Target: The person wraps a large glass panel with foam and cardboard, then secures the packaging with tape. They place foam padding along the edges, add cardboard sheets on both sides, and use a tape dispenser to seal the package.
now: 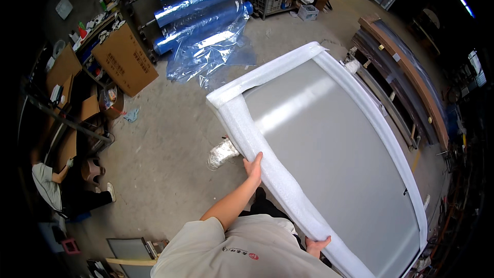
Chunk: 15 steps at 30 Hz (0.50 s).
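Note:
A large grey framed panel [334, 139], its edges wrapped in white foam sheet [270, 162], fills the right half of the view and lies tilted in front of me. My left hand [253, 168] grips the near foam-wrapped edge, thumb on top and fingers hidden beneath. Farther along the same edge, toward the lower right, my right hand [316, 246] is closed round it, with only part of the hand showing. A support end wrapped in clear plastic film [223, 153] sticks out from under the panel, left of my left hand. A small dark fitting [405, 192] shows near the panel's far edge.
Blue film rolls [203, 2] hang on a rack at the back, loose film trailing onto the floor [154, 139]. A cardboard sheet [125, 59] leans against shelving at left. Another person [67, 188] sits at far left. Long brown frames [406, 72] are stacked at right.

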Each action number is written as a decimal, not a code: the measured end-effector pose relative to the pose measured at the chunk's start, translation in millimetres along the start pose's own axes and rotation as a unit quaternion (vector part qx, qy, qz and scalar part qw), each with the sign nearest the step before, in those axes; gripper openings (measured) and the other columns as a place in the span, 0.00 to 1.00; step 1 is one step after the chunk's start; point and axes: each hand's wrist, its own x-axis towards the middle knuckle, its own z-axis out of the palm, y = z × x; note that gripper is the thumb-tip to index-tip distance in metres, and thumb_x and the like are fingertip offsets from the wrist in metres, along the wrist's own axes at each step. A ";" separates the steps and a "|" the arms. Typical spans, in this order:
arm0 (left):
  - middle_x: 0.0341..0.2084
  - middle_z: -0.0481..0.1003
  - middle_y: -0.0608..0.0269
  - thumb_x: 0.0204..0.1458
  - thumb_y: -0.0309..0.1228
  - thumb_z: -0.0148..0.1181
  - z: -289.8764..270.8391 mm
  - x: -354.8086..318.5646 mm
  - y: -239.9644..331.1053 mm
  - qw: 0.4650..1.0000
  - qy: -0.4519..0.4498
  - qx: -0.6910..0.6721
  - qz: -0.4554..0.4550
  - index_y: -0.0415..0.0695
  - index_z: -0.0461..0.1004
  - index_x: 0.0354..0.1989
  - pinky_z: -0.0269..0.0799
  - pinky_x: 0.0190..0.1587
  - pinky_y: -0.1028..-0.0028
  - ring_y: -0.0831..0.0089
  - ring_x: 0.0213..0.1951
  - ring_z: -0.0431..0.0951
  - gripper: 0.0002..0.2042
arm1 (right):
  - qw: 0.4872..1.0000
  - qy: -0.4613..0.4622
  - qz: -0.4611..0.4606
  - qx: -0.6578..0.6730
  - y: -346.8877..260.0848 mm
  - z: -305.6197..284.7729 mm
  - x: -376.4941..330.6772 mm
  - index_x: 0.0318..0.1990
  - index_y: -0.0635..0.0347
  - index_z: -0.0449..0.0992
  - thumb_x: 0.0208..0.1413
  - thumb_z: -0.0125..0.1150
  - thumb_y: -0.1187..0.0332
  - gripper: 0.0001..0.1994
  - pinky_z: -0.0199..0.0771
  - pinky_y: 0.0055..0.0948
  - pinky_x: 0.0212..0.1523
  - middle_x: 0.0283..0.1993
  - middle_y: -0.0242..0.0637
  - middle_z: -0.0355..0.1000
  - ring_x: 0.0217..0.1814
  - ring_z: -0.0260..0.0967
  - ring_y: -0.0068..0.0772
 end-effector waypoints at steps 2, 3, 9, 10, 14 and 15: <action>0.67 0.68 0.42 0.55 0.40 0.75 1.6 -0.4 6.2 0.999 -0.029 -0.038 -0.024 0.33 0.54 0.73 0.71 0.67 0.58 0.52 0.65 0.73 0.44 | 0.998 0.055 -0.008 -0.013 -4.6 -0.3 8.3 0.73 0.49 0.67 0.58 0.50 0.39 0.38 0.58 0.67 0.77 0.77 0.40 0.65 0.78 0.60 0.56; 0.66 0.68 0.43 0.55 0.40 0.74 3.4 -0.6 11.4 0.997 -0.045 -0.059 -0.035 0.33 0.54 0.73 0.72 0.66 0.58 0.53 0.65 0.73 0.44 | 0.997 0.081 -0.011 -0.018 -5.5 3.2 8.9 0.73 0.50 0.67 0.57 0.51 0.40 0.38 0.58 0.67 0.77 0.77 0.40 0.64 0.78 0.60 0.56; 0.63 0.72 0.47 0.57 0.36 0.72 -2.5 -13.6 31.6 0.978 -0.118 -0.116 -0.130 0.35 0.59 0.72 0.76 0.64 0.50 0.52 0.62 0.75 0.39 | 0.999 0.054 -0.002 -0.008 -13.3 -4.0 0.7 0.69 0.51 0.71 0.55 0.57 0.41 0.37 0.62 0.62 0.76 0.74 0.39 0.68 0.76 0.63 0.53; 0.62 0.73 0.47 0.57 0.36 0.72 -4.1 -7.7 29.1 0.978 -0.118 -0.113 -0.131 0.35 0.60 0.72 0.76 0.64 0.49 0.51 0.62 0.75 0.38 | 0.998 0.053 0.006 -0.014 -14.4 -8.6 9.8 0.70 0.50 0.70 0.54 0.58 0.41 0.38 0.61 0.62 0.76 0.75 0.38 0.67 0.76 0.63 0.52; 0.61 0.73 0.47 0.57 0.39 0.72 -4.6 6.0 16.6 0.970 -0.146 -0.111 -0.161 0.35 0.59 0.72 0.74 0.66 0.49 0.51 0.63 0.75 0.39 | 0.996 0.081 -0.027 -0.008 -8.7 8.0 -7.4 0.70 0.49 0.71 0.52 0.60 0.40 0.39 0.58 0.61 0.77 0.76 0.36 0.66 0.78 0.60 0.51; 0.63 0.72 0.46 0.58 0.40 0.72 -6.3 4.3 15.3 0.969 -0.154 -0.107 -0.161 0.35 0.58 0.73 0.73 0.67 0.49 0.51 0.64 0.74 0.40 | 0.994 0.103 -0.026 -0.012 -8.1 12.4 -7.8 0.69 0.50 0.72 0.54 0.61 0.42 0.37 0.64 0.59 0.73 0.72 0.38 0.69 0.74 0.65 0.51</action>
